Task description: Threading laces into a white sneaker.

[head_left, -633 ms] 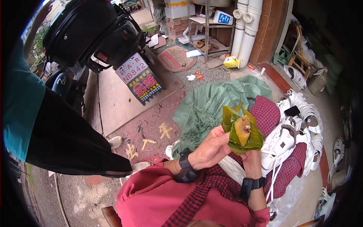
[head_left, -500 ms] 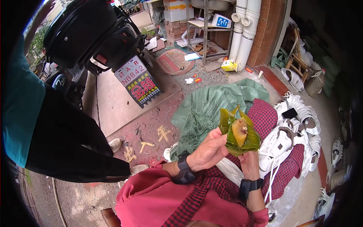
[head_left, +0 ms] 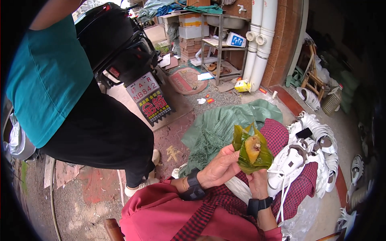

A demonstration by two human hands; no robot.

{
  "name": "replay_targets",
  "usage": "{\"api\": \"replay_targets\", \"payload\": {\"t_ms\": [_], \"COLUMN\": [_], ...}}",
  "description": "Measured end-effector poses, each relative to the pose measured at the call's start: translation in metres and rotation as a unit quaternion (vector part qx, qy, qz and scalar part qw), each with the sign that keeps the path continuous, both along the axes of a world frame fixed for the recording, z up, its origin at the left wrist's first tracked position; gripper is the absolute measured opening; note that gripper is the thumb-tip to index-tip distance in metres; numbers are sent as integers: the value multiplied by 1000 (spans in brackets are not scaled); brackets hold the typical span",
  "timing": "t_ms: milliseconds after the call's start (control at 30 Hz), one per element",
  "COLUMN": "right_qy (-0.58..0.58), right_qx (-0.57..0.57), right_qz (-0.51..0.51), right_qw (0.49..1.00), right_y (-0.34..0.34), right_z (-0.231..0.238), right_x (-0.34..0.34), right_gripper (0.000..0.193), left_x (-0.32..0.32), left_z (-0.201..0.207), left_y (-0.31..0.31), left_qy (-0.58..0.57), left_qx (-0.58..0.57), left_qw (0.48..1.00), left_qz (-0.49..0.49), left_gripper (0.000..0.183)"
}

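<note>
A: State the position of the food piece (head_left: 253, 149).
B: It sits in the open leaf wrapper (head_left: 262, 159), exposed toward the viewer. The wrapper is held in front of the body, above the red-and-black checked cloth (head_left: 276, 132).

A: State the long axis.
B: The piece appears longer than wide. Its long axis runs roughly up and down the view, away from the torso. Pointed leaf ends rise behind it.

A: Which way does it lie from each hand?
B: From the left hand (head_left: 221, 168), it lies to the right and slightly forward. From the right hand (head_left: 258, 182), it lies directly forward, beyond the lower leaf edge.

A: Which hand is nearer?
B: The left fingertips are nearer; they meet the wrapper's left side, just beside the piece. The right hand meets the underside.

A: Report hand states.
B: Left: grasping the wrapper, thumb uppermost. Right: grasping the wrapper from below; its fingertips are largely hidden, so their exact placement cannot be told. Neither visibly touches the food piece.

A: Report the surroundings.
B: White shoes (head_left: 286, 164) are piled to the right of the hands, with a dark phone (head_left: 304, 133) on the pile. Green sheeting (head_left: 221, 117) spreads beyond the hands. A person in a teal shirt (head_left: 56, 86) stands at left, well apart from the wrapper.
</note>
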State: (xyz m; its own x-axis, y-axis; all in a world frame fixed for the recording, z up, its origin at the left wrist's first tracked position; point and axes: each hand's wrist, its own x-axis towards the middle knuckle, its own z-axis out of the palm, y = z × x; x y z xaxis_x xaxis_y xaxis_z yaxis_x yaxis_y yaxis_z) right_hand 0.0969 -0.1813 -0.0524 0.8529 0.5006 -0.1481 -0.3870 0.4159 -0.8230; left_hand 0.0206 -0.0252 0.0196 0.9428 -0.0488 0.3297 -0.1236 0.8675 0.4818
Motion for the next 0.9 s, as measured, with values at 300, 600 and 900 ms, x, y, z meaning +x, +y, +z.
{"api": "replay_targets", "payload": {"t_ms": [300, 600, 900], "right_qy": [58, 82, 49], "right_qx": [5, 26, -9], "right_qz": [11, 6, 17], "right_qw": [998, 996, 999], "right_y": [7, 7, 5], "right_z": [7, 9, 5], "right_x": [-1, -2, 2], "right_gripper": [31, 33, 32], "left_x": [-6, -6, -2], "left_z": [-9, -11, -15], "left_y": [0, -1, 8], "left_qy": [59, 77, 84], "left_qx": [15, 29, 34], "left_qw": [998, 997, 996], "left_qz": [5, 1, -1], "left_gripper": [50, 53, 48]}}
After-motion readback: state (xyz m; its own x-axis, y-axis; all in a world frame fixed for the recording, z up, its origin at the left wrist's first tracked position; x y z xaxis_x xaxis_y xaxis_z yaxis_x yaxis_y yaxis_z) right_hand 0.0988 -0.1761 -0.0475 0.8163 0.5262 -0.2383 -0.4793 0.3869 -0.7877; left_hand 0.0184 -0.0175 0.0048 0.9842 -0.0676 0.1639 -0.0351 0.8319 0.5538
